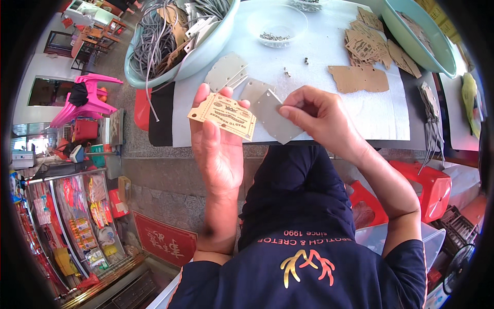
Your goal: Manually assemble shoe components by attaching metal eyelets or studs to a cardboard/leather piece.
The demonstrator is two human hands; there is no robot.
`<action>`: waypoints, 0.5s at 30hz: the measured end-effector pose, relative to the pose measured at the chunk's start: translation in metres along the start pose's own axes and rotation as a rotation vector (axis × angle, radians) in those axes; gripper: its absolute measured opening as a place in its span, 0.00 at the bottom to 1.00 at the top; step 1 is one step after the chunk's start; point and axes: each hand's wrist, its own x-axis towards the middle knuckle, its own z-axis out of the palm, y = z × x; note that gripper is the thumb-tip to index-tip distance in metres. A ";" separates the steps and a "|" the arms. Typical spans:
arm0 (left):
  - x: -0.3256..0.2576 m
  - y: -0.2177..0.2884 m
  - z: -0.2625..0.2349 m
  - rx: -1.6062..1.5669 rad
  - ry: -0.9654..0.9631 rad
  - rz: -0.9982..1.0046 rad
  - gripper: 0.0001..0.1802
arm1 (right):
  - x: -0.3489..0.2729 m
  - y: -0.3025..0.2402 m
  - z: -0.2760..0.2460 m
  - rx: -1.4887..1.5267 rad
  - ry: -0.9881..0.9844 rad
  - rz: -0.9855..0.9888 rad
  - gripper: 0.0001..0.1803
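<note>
My left hand is turned palm up, its thumb and fingers closed on a cream printed card tag with a hole at its corners. To its right, the thumb and forefinger of my right hand are pinched together over a grey card with small holes, at the table's near edge. What the pinch holds is too small to make out; a thin pale strip runs toward the fingertips. Further grey cards lie just beyond, overlapping, with thin pale strips on them.
A pale blue basin of grey cords and cards stands far left. Behind are a clear bowl of small metal parts and loose metal bits. Brown cards lie right, beside another basin; corded tags hang over the edge.
</note>
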 end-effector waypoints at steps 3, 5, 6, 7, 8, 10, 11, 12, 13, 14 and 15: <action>0.000 -0.001 0.004 0.000 -0.049 -0.038 0.36 | -0.001 -0.006 0.006 -0.275 0.061 -0.157 0.10; -0.002 -0.004 0.009 0.033 -0.049 -0.069 0.36 | -0.003 -0.007 0.005 -0.392 0.164 -0.371 0.10; -0.003 -0.004 0.011 0.033 -0.049 -0.068 0.36 | -0.006 -0.015 0.002 -0.381 0.126 -0.394 0.10; -0.003 -0.004 0.012 0.023 -0.065 -0.070 0.36 | -0.009 -0.019 0.001 -0.369 0.087 -0.416 0.10; -0.004 -0.004 0.014 0.013 -0.080 -0.073 0.36 | -0.012 -0.020 0.001 -0.369 0.087 -0.416 0.10; -0.004 -0.006 0.017 0.053 -0.106 -0.056 0.37 | -0.018 -0.020 0.000 -0.142 -0.012 -0.258 0.13; -0.004 -0.006 0.018 0.095 -0.132 -0.037 0.38 | -0.019 -0.020 0.000 -0.143 -0.010 -0.256 0.13; -0.004 -0.007 0.017 0.093 -0.133 -0.040 0.38 | -0.020 -0.018 0.000 -0.048 -0.002 -0.177 0.15; -0.003 -0.007 0.014 0.080 -0.189 -0.084 0.40 | -0.021 -0.016 0.000 0.048 0.006 -0.099 0.17; -0.003 -0.007 0.013 0.066 -0.244 -0.129 0.41 | -0.021 -0.018 -0.001 0.047 0.009 -0.096 0.17; -0.003 -0.007 0.014 0.065 -0.244 -0.132 0.41 | -0.019 -0.023 -0.003 -0.031 0.045 -0.207 0.18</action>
